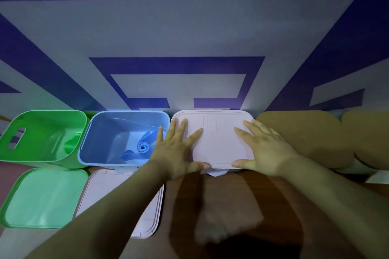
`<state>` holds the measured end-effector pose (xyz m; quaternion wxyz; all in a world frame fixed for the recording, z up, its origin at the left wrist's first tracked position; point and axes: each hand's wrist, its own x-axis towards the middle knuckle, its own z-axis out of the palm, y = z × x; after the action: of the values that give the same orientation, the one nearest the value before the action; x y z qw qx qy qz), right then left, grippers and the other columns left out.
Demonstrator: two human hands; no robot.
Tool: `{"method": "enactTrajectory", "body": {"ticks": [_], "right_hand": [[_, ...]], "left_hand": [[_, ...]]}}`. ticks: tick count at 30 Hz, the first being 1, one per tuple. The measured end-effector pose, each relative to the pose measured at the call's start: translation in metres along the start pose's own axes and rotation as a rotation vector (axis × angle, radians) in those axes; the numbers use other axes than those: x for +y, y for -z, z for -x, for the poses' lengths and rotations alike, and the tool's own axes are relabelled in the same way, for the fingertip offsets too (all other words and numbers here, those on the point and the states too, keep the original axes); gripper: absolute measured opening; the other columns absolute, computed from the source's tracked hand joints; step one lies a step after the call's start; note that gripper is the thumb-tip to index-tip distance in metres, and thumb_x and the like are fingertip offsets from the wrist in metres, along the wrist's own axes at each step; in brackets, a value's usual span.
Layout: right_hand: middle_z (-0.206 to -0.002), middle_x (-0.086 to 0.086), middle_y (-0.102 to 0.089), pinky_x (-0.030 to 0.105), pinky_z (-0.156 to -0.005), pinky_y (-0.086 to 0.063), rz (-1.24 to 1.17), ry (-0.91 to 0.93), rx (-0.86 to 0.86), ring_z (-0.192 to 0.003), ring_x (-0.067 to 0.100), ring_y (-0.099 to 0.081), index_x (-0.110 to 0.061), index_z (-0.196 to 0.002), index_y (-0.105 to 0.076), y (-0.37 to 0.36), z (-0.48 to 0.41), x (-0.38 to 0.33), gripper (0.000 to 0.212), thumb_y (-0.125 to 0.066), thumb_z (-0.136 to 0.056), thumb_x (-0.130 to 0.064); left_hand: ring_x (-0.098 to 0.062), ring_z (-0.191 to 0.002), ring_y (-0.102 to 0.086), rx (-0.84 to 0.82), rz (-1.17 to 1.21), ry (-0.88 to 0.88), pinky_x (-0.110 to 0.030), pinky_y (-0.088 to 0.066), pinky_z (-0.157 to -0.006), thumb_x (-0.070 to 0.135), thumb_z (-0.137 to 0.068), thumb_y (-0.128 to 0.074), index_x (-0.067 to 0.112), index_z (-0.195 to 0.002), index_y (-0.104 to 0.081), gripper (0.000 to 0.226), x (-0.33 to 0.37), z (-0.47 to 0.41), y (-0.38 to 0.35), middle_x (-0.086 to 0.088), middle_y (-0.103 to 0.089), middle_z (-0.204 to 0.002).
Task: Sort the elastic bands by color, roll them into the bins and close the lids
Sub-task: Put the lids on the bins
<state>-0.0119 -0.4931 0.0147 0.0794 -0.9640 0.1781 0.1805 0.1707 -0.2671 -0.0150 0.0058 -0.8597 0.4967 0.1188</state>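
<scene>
While we leaned over the brown wooden table (231, 191), both hands lay flat on one pale pink rectangular plastic lid (219, 145). The left hand (179, 151) had its fingers straight and spread, thumb at the lid's front edge. The right hand (265, 149) mirrored it, gripping nothing, just pressing down.

We counted three lids total: that one, a second pale pink lid (103, 183) lying loose on the table under the left forearm, and one green plastic lid (42, 197) beside it.

Two bins stood open: a green plastic bin (48, 128) with one green band (70, 144) inside, and a blue plastic bin (101, 132) holding one rolled blue elastic band (143, 146). Whatever sat under the pressed lid, we couldn't really see.
</scene>
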Motion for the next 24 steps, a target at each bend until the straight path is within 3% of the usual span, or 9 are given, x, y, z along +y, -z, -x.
{"method": "enactTrajectory", "body": {"ticks": [5, 11, 16, 24], "right_hand": [[-0.161, -0.005, 0.028, 0.045, -0.122, 0.007, 0.000, 0.083, -0.051, -0.144, 0.015, 0.034, -0.039, -0.153, 0.012, 0.007, -0.013, 0.002, 0.110, -0.039, -0.071, -0.090], [-0.164, -0.002, 0.018, 0.046, -0.122, -0.004, 0.015, 0.061, -0.072, -0.149, 0.018, 0.023, -0.040, -0.154, 0.006, 0.015, -0.021, 0.003, 0.119, -0.045, -0.061, -0.093], [-0.164, -0.001, 0.014, 0.048, -0.122, -0.007, 0.027, -0.001, -0.143, -0.150, 0.022, 0.017, -0.039, -0.155, 0.003, 0.027, -0.020, -0.007, 0.124, -0.054, -0.057, -0.091], [-0.165, -0.004, 0.012, 0.048, -0.122, -0.008, -0.080, -0.030, 0.048, -0.152, 0.024, 0.010, -0.041, -0.154, -0.005, 0.012, 0.054, -0.054, 0.099, -0.057, -0.076, -0.072]], "left_hand": [[-0.031, -0.149, 0.021, -0.018, 0.012, 0.014, -0.062, -0.002, -0.119, 0.098, -0.065, -0.018, 0.048, -0.151, 0.007, 0.103, 0.001, 0.000, 0.000, -0.005, 0.011, -0.165], [-0.030, -0.149, 0.022, -0.014, 0.018, 0.015, -0.062, -0.003, -0.119, 0.097, -0.067, -0.018, 0.047, -0.151, 0.006, 0.101, 0.001, 0.000, 0.000, -0.005, 0.011, -0.165], [-0.027, -0.147, 0.028, -0.120, 0.023, 0.045, -0.063, 0.006, -0.117, 0.097, -0.067, -0.020, 0.049, -0.150, 0.009, 0.101, 0.003, -0.002, 0.007, -0.002, 0.018, -0.164], [-0.028, -0.151, 0.015, 0.010, 0.086, 0.083, -0.056, 0.005, -0.121, 0.088, -0.077, -0.024, 0.046, -0.153, 0.002, 0.091, 0.009, 0.082, 0.017, -0.001, 0.008, -0.166]]}}
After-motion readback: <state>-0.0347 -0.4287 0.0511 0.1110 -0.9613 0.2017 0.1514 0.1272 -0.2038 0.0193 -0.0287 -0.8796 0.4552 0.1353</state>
